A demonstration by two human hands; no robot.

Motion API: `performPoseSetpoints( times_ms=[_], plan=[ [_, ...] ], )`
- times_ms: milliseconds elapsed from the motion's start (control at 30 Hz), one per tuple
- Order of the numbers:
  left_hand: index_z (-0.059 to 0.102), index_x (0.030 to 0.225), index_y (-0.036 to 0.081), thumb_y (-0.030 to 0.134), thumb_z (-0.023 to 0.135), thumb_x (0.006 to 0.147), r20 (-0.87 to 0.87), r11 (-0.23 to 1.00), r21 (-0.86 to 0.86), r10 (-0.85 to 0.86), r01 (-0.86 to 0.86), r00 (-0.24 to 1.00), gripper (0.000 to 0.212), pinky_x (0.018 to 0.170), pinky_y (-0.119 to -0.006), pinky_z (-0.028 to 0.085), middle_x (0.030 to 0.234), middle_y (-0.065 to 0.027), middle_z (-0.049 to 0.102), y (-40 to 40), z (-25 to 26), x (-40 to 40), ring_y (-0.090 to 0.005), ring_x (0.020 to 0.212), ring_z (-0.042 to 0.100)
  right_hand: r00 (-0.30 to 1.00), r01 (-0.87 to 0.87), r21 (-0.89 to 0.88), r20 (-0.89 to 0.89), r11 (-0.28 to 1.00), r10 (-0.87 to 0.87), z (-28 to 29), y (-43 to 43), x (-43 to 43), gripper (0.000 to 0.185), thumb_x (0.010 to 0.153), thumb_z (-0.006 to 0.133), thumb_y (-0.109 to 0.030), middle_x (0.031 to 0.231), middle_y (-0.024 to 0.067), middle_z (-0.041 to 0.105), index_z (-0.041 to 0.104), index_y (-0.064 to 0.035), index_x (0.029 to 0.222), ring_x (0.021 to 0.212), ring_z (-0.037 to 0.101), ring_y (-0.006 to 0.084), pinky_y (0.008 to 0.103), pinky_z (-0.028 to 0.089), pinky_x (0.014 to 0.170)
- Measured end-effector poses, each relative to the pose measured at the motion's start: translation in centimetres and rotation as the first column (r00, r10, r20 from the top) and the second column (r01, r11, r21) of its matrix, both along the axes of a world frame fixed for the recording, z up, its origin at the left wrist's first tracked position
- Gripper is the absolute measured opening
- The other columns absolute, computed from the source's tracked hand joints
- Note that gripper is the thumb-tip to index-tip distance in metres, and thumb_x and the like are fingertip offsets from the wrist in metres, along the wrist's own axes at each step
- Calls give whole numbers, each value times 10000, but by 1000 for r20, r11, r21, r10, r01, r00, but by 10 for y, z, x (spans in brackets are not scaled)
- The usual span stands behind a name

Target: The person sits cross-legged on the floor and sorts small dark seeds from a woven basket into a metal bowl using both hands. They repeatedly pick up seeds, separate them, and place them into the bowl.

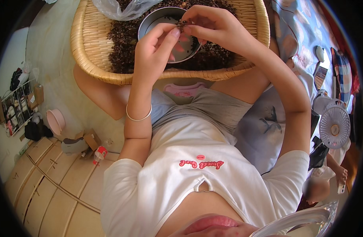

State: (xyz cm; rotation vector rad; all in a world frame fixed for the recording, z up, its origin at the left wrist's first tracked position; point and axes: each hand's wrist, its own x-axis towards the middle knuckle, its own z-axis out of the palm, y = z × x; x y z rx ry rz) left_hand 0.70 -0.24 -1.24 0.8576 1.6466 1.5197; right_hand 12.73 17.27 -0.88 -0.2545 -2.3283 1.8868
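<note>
Above a round metal pan (146,25), my left hand (153,49) and my right hand (218,29) meet at the fingertips. Pinched between them is a small dark dried plant sprig (182,25). My left thumb and forefinger grip one side of it, and my right thumb and fingers the other. Small dark bits lie on the pan's shiny bottom, which reflects the fingers. The pan sits in a woven wicker basket (94,38), amid a thick layer of dark dried plant material (122,50). A clear plastic bag (125,11) lies at the basket's far side.
Beneath the basket's near rim a pink plastic piece (184,89) shows between my legs. To the right are patterned bedding (283,29), a fan (334,127) and another person's hand (341,174) near a phone (341,188). Leftward stand a pink bucket (55,121), a cardboard box (92,138) and a plastic bottle (100,153).
</note>
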Motion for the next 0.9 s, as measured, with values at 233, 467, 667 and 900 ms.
performPoseSetpoints(
  times_ms=[233,467,667,900],
  plan=[
    [673,1088,24,242,596,1005,1,1000,-11,-10,10,1000,246,559,-195,478,945,-29,722,0,-2,-1,-66,740,641,1000,-21,-45,20,999,21,0,1,0,237,978,633,-161,885,15,640,579,-1,1143,720,581,64,227,497,635],
    [674,1087,27,252,595,1006,-22,999,-7,-31,31,999,251,567,-196,485,934,-25,716,0,-3,-1,-68,746,648,998,-26,-90,62,996,31,-4,1,1,213,976,637,-166,898,19,652,598,-12,1118,737,594,71,228,505,648],
    [670,1080,30,235,587,1007,-23,1000,-7,3,-3,1000,233,554,-193,482,924,-30,714,0,-3,-2,-65,738,650,995,-74,-57,68,996,77,19,1,-3,223,932,672,-110,821,52,624,560,12,1082,794,576,62,233,486,666],
    [668,1057,29,210,571,1012,16,1000,18,21,-22,1000,210,531,-191,473,912,-36,715,0,-2,-1,-61,724,639,994,-33,-111,-108,993,21,8,3,-4,209,964,659,-148,844,27,636,581,14,1071,772,577,72,231,478,650]
  ],
)
